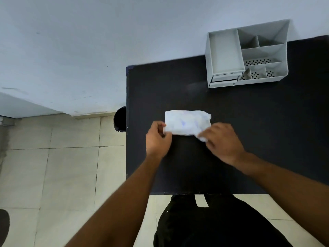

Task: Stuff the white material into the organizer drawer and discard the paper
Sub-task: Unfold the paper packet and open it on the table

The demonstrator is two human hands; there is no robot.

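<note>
A crumpled white sheet with faint blue marks (pixel 187 123) lies in the middle of the black table (pixel 249 122). My left hand (pixel 157 139) pinches its near left corner. My right hand (pixel 222 141) grips its near right corner, where the white material bunches up. I cannot tell whether this is the paper or the white material. A grey desk organizer (pixel 247 54) stands at the far right of the table, with small drawers (pixel 224 79) low on its front left; they look pushed in.
A dark round bin (pixel 120 122) stands on the tiled floor just left of the table's edge. A pale wall runs behind the table. The table's near edge is close to my body, and my dark trousers show below it.
</note>
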